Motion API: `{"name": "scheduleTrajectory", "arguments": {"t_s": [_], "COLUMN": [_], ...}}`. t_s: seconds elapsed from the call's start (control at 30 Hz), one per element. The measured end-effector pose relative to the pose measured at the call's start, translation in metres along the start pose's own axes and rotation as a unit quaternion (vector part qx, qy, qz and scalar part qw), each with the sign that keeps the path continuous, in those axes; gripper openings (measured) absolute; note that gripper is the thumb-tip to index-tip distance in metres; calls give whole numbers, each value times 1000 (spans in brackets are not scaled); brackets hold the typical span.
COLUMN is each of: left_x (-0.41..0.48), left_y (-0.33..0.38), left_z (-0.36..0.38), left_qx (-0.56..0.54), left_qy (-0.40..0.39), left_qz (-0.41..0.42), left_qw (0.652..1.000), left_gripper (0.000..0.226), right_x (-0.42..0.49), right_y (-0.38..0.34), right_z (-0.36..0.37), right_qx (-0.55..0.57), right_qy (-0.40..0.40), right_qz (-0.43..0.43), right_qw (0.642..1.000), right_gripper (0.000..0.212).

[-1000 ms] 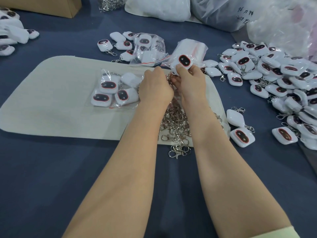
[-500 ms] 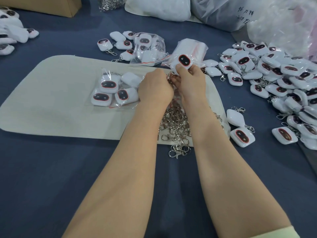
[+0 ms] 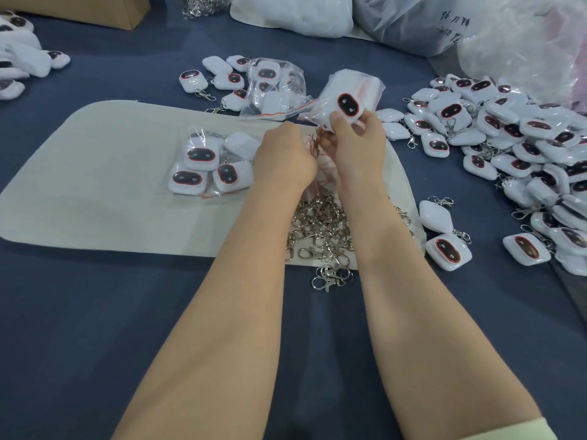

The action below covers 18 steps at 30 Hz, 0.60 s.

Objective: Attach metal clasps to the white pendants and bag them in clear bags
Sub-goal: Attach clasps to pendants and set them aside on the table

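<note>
My right hand pinches a white pendant with a dark oval face ringed in red, held upright above the beige mat. My left hand is curled right beside it and grips a metal clasp at the pendant's lower end; most of the clasp is hidden between the hands. A heap of loose silver clasps lies on the mat under my wrists. A filled clear bag with pendants lies on the mat to the left.
A big pile of white pendants covers the right side of the blue table. Two pendants with clasps lie near my right forearm. Another filled clear bag and empty bags sit behind. A cardboard box and large plastic sacks line the back.
The hands have stayed in place; the pendant has shifted slightly in my right fingers while the left works at the clasp.
</note>
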State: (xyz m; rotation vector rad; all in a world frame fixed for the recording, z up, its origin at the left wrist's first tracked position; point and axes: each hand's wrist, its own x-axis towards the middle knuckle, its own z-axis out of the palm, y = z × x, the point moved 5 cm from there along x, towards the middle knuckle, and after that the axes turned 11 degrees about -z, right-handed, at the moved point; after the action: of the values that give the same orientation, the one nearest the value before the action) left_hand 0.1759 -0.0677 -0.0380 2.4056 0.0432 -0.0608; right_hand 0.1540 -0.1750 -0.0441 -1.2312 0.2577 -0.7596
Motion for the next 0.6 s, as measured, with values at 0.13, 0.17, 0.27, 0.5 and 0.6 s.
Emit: {"name": "scheduleTrajectory", "arguments": {"t_s": [0.13,0.17,0.27,0.5,0.6], "left_x": [4,4,5,7,4], "left_y": [-4,-3,-3,-7,-10], "left_z": [-3,-4,-8,-26,-34], "left_qx": [-60,-68,-76,-135,-184], "left_qy": [-3,-1,4,61,115], "left_qz": [-19,-17,-14,-26,-38], "left_qw": [998,998,997,989,975], "left_gripper": [25,25,25,25,26], "right_x": [-2,-4,-9,-8,-12], "right_y": [-19,-19,-10,-10,-12], "right_z": [11,13,14,12,15], "right_qx": [122,131,80,-242,-281], "right_qy": [-13,-19,-26,-126,-179], "right_qz": [-27,-14,25,-35,-44], "right_qw": [992,991,996,961,942], "right_gripper": [26,26,25,27,31]}}
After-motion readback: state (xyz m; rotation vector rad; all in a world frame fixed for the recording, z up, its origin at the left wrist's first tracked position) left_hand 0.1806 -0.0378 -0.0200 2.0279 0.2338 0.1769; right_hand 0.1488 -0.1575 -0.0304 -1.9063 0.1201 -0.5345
